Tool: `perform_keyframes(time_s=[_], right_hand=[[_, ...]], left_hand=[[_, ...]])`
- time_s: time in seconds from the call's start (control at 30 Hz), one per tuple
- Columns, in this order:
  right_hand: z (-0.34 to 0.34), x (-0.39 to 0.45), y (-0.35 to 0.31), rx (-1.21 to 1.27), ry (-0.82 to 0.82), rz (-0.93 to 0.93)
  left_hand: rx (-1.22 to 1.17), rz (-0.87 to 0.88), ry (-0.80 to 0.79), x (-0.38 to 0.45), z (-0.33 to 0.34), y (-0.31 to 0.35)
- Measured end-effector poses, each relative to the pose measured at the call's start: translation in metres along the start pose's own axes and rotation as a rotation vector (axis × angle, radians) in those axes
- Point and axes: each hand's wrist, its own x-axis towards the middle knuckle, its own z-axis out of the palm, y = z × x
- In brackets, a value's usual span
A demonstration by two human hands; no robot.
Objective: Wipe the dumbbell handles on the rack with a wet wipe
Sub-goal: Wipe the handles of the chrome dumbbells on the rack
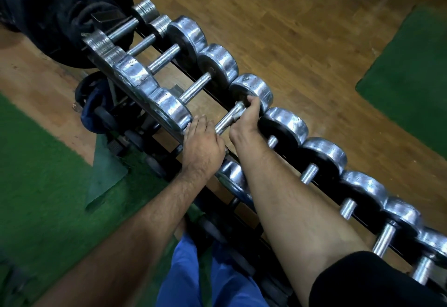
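Observation:
Several chrome dumbbells lie side by side on a black rack [219,99] that runs from upper left to lower right. My right hand [246,120] curls round the knurled handle [227,118] of one dumbbell near its far head, with a pale wet wipe [238,116] pressed between palm and handle. My left hand [203,141] rests flat with straight fingers on the near head of that same dumbbell, covering it. Most of the wipe is hidden under my right hand.
Big black weight plates [60,11] stand at the rack's far end. Smaller plates and black dumbbells sit on lower shelves [116,122]. Wooden floor lies beyond the rack, green mats [36,185] at left and upper right. My blue trousers [193,277] are below.

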Motion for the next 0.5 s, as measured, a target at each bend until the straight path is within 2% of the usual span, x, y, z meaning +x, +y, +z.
perform_keyframes(time_s=[0.17,0.33,0.5], right_hand=[[-0.012,-0.013,0.003,-0.329,-0.064,0.16],[-0.007,-0.013,-0.011,-0.163,0.006,0.094],[-0.022,-0.022,0.008,-0.373,-0.055,0.248]], left_hand=[[-0.03,-0.085,0.045,-0.01,0.0,0.002],[-0.005,-0.143,0.063,-0.021,-0.001,0.002],[0.026,-0.133,0.034,-0.02,-0.004,0.003]])
